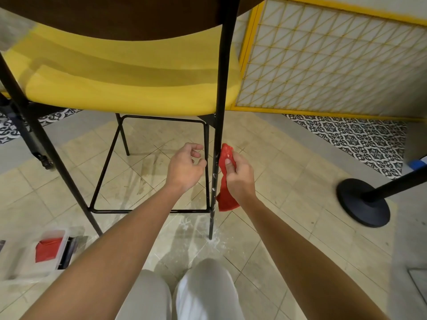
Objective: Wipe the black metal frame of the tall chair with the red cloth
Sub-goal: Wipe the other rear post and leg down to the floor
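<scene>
Since the chair (129, 88) stands tall, work is low on its near leg (218, 112), which is flecked white. The cloth (225, 192) hangs just beside that leg, pinched in the right hand (240, 174), ready to wipe. The left hand (184, 167) hovers loosely curled, holding nothing.

The tall chair's thin metal frame (218, 135) is matt black with pale flecks, its yellow seat (129, 88) smooth, the red cloth (225, 181) soft, the floor tiles (288, 181) glossy.
</scene>
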A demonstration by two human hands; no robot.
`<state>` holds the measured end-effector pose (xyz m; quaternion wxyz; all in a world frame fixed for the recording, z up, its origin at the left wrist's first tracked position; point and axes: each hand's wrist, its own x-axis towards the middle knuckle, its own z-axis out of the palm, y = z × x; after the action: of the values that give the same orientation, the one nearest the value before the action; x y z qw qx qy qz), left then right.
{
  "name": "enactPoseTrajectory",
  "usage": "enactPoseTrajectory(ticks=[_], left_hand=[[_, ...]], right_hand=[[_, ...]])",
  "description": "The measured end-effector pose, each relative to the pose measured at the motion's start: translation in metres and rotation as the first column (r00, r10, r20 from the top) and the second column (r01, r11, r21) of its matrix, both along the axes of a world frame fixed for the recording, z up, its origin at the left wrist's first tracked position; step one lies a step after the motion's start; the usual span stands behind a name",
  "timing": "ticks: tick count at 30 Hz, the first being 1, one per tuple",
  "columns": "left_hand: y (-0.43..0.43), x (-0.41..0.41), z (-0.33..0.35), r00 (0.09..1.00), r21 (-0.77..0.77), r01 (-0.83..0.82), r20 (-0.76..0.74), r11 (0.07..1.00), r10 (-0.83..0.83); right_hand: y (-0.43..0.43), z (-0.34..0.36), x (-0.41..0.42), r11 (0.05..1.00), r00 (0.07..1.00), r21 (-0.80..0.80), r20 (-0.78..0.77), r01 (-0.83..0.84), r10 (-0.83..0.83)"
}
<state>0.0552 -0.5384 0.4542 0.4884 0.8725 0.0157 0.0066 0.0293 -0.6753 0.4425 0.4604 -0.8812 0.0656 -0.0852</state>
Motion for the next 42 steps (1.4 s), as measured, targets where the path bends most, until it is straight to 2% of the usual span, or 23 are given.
enactPoseTrajectory(ticks=[4,10,12,14,16,19,21,23,26,28,31,36,42], left_hand=[[-0.002,-0.001,-0.003,1.000,-0.031,0.005,-0.030,1.000,-0.006],[-0.007,0.001,-0.004,0.996,-0.065,-0.002,-0.088,0.998,-0.003],[-0.007,0.001,-0.003,0.996,-0.064,0.002,-0.091,0.998,-0.008],[-0.006,0.001,-0.002,0.996,-0.064,0.003,-0.090,0.998,-0.009],[-0.004,0.001,0.001,0.996,-0.053,-0.002,-0.084,0.999,-0.003],[0.000,0.000,0.004,0.997,-0.049,-0.014,-0.076,0.999,0.010],[0.001,-0.001,0.005,0.997,-0.054,-0.015,-0.072,0.998,0.011],[0.002,-0.002,0.006,0.998,-0.049,-0.008,-0.066,0.999,0.005],[0.004,-0.004,0.003,0.998,-0.036,-0.001,-0.064,0.999,-0.002],[0.006,-0.003,0.001,0.997,-0.032,-0.009,-0.075,0.999,0.007],[0.010,-0.003,0.000,0.996,-0.016,-0.018,-0.089,1.000,0.017],[0.009,-0.001,0.000,0.996,-0.025,-0.008,-0.092,1.000,0.006],[0.006,-0.002,-0.005,0.995,-0.044,-0.006,-0.095,0.999,0.002]], right_hand=[[0.008,-0.004,-0.002,0.999,0.999,0.029,0.041,0.029,-0.030],[0.002,-0.003,0.000,1.000,0.984,-0.008,-0.177,-0.026,0.024],[-0.002,0.002,-0.001,0.997,0.978,-0.048,-0.203,-0.056,0.046],[-0.004,0.003,-0.004,0.996,0.994,-0.078,-0.103,-0.048,0.040],[-0.004,0.006,-0.007,0.998,0.997,-0.054,0.074,-0.033,0.037],[-0.004,0.008,-0.006,0.998,0.949,-0.041,0.311,-0.043,0.054],[-0.005,0.006,-0.005,0.994,0.918,-0.091,0.387,-0.058,0.089],[-0.006,0.002,-0.004,0.973,0.899,-0.222,0.408,-0.068,0.156],[-0.010,-0.010,-0.005,0.885,0.898,-0.458,0.347,-0.088,0.269],[-0.012,-0.017,-0.004,0.843,0.911,-0.527,0.290,-0.105,0.294],[-0.012,-0.023,-0.006,0.812,0.914,-0.572,0.256,-0.119,0.314],[-0.011,-0.009,-0.007,0.848,0.875,-0.528,0.394,-0.035,0.281],[-0.009,-0.005,-0.001,0.848,0.868,-0.529,0.406,-0.031,0.285]])
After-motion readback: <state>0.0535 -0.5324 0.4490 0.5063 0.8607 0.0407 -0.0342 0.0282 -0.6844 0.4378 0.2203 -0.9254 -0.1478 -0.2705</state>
